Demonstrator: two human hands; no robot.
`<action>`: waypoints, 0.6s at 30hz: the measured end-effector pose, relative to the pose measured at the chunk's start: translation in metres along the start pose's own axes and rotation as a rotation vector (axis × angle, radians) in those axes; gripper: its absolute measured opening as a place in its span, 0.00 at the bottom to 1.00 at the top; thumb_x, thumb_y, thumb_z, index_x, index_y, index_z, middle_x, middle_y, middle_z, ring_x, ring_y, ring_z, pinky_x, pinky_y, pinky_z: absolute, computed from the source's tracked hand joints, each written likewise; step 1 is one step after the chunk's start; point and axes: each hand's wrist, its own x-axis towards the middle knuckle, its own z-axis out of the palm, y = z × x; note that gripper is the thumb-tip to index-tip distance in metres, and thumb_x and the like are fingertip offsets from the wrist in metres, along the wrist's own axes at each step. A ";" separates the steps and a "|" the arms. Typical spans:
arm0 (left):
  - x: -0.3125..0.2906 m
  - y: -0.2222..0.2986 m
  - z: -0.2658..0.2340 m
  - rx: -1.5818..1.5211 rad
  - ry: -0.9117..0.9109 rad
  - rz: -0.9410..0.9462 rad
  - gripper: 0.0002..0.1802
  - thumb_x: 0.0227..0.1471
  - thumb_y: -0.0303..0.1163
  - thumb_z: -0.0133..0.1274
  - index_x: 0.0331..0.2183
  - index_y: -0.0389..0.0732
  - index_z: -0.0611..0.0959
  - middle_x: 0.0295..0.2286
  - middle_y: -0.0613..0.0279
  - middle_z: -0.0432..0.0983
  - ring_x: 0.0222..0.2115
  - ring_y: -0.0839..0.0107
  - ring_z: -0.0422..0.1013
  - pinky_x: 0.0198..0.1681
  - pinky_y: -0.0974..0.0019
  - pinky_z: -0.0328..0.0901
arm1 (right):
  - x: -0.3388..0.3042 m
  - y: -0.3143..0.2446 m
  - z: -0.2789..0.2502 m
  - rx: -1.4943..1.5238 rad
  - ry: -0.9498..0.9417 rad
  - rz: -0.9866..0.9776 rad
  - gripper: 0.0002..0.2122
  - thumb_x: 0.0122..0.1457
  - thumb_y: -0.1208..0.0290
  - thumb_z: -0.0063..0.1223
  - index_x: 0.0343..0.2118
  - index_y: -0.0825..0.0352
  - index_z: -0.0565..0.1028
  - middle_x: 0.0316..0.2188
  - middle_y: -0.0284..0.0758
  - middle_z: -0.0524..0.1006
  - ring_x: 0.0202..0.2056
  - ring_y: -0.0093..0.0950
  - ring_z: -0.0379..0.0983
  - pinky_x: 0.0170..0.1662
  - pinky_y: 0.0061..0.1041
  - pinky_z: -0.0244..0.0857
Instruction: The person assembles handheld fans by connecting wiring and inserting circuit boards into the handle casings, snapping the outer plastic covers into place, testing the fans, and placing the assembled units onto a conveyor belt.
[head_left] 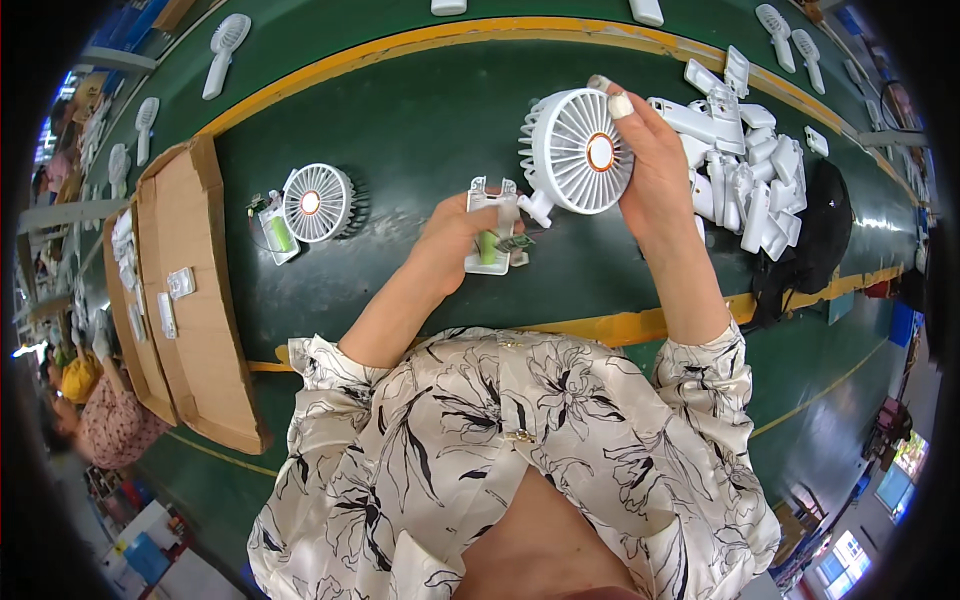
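Note:
A white fan head (580, 150) with a round slatted grille and an orange-ringed centre is gripped at its right rim by my right hand (648, 150), which wears white finger covers. Its short neck reaches down toward a white half-shell handle (485, 262). My left hand (455, 235) closes round that handle, where a green battery cell and a small circuit board show inside. Whether neck and handle are joined is hard to make out. To the left, another fan (318, 203) lies on the green table with its handle uncovered and a green battery (281, 234) showing.
Many white handle shells (745, 170) are heaped at the right, beside a black cloth or bag (825, 225). An open cardboard box (195, 300) stands at the left. Finished-looking handheld fans (228, 50) lie beyond the yellow edge strip. A person (115, 425) is at the far left.

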 end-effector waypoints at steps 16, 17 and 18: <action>-0.014 0.005 0.024 0.301 -0.069 0.170 0.13 0.45 0.20 0.42 0.37 0.34 0.70 0.29 0.56 0.73 0.26 0.72 0.71 0.26 0.71 0.67 | 0.040 0.052 -0.005 -0.593 -0.058 -0.361 0.13 0.57 0.66 0.41 0.23 0.72 0.69 0.14 0.26 0.62 0.20 0.13 0.54 0.21 0.17 0.51; -0.012 0.004 0.024 0.302 -0.071 0.167 0.13 0.45 0.20 0.42 0.37 0.34 0.70 0.29 0.56 0.73 0.26 0.72 0.71 0.26 0.71 0.67 | 0.039 0.052 -0.003 -0.577 -0.052 -0.418 0.14 0.55 0.68 0.41 0.17 0.72 0.63 0.11 0.30 0.57 0.18 0.16 0.51 0.19 0.21 0.50; -0.010 0.005 0.024 0.303 -0.051 0.195 0.11 0.45 0.21 0.45 0.35 0.33 0.72 0.27 0.58 0.74 0.24 0.74 0.71 0.25 0.72 0.66 | 0.039 0.052 -0.004 -0.578 -0.048 -0.417 0.14 0.55 0.68 0.41 0.17 0.72 0.63 0.11 0.30 0.57 0.18 0.16 0.51 0.19 0.21 0.50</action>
